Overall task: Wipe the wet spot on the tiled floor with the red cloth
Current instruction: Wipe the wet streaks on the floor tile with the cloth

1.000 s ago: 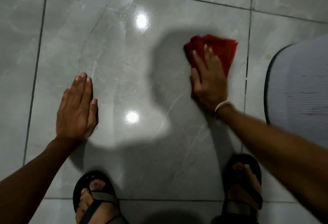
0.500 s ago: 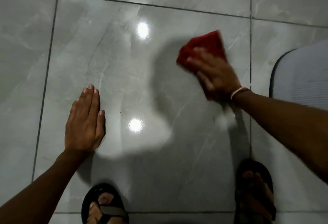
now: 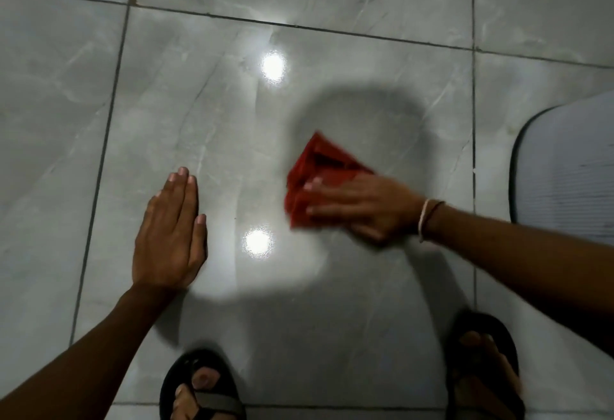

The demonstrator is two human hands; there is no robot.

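The red cloth [image 3: 320, 168] lies bunched on a grey marble-look floor tile [image 3: 216, 120], right of the tile's middle. My right hand [image 3: 365, 207] presses flat on the cloth's near right part, fingers pointing left, and is blurred with motion. My left hand [image 3: 169, 233] rests flat on the same tile to the left, fingers together, holding nothing. A faint streaky sheen shows on the tile between the two hands; I cannot pick out a distinct wet spot.
Two bright lamp reflections [image 3: 273, 65] [image 3: 257, 242] glare on the tile. A grey ribbed mat [image 3: 571, 167] with a dark rim lies at the right edge. My feet in dark sandals [image 3: 202, 389] [image 3: 485, 366] stand at the bottom.
My right hand has swept the red cloth from the far right of the tile toward me and leftward, turning its fingers to the left. My left hand has stayed flat in place.
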